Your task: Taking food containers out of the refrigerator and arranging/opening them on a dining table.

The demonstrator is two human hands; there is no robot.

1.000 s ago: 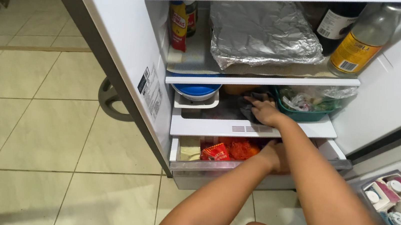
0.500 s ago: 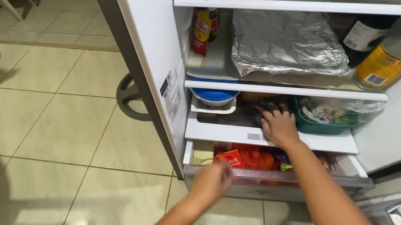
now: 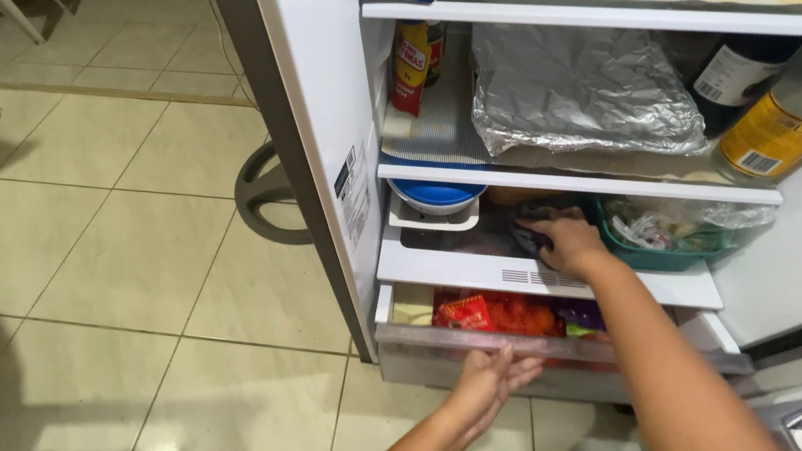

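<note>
Low at centre frame, clear drawer (image 3: 558, 352) pulled out, packed with red packets (image 3: 464, 312) and oranges (image 3: 523, 317). Left hand (image 3: 488, 387) open, fingertips at its front. Above, right hand (image 3: 570, 243) closed around dark, crumpled bag (image 3: 534, 223) on shelf (image 3: 456, 269), beside teal basket (image 3: 664, 258) holding plastic-wrapped items.

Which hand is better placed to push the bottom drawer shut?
Left, probably. The left hand is already at the front of the open clear drawer, fingers against its lip. The right hand is busy on the shelf above, on a dark cloth.
</note>
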